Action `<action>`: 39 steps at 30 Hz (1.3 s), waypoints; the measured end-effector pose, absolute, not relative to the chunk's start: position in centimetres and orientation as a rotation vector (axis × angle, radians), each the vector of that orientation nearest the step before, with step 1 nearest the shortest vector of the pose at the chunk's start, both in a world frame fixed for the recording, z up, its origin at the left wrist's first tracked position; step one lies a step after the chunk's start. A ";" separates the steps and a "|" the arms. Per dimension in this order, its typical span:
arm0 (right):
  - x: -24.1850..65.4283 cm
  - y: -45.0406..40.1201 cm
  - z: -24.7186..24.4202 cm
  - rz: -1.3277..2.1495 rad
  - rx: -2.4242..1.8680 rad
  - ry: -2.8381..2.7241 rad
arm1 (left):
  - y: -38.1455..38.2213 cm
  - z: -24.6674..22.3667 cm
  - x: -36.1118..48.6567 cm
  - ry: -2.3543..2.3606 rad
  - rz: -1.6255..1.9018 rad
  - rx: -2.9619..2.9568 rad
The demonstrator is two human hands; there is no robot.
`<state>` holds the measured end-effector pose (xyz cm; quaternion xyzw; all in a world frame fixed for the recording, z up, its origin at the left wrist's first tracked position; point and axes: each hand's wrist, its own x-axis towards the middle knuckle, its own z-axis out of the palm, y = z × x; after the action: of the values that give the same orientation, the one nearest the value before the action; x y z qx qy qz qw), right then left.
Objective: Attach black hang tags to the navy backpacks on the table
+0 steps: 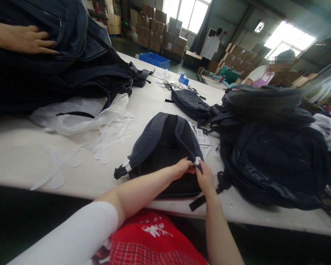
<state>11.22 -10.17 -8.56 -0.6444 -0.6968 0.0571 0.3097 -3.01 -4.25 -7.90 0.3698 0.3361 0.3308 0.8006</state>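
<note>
White tabletop is stretching beneath the dark backpack, which is lying straps-up, presumably keeping them within reach, and the left hand and right hand are gripping the white-wrapped strap end at the backpack's right edge, seemingly steadying it!

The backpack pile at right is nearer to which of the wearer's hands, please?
Right: the right hand is left of the pile, at a strap; the left hand is farther left, at the same strap.
</note>
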 end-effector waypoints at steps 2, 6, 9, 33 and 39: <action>11.3 -10.2 -8.2 0.193 -1.665 -1.816 | -4.3 -7.6 -3.3 0.696 0.707 0.760; 11.3 -9.5 -6.3 0.241 -1.699 -1.697 | -4.4 -7.3 -3.5 0.670 0.700 0.742; 11.3 -8.6 -4.8 0.320 -1.773 -1.592 | -4.5 -7.2 -3.5 0.666 0.702 0.747; 9.7 -8.7 -7.8 -0.341 -1.754 -1.417 | -4.7 -7.5 -2.9 0.871 0.749 0.779; 9.0 -9.3 -7.6 -0.262 -1.612 -1.509 | -4.5 -7.1 -4.0 0.743 0.754 0.804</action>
<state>8.99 -9.31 -7.58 -0.6501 -0.6082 -0.1055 0.4431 -4.01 -4.51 -7.07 0.3730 0.3449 0.3498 0.7871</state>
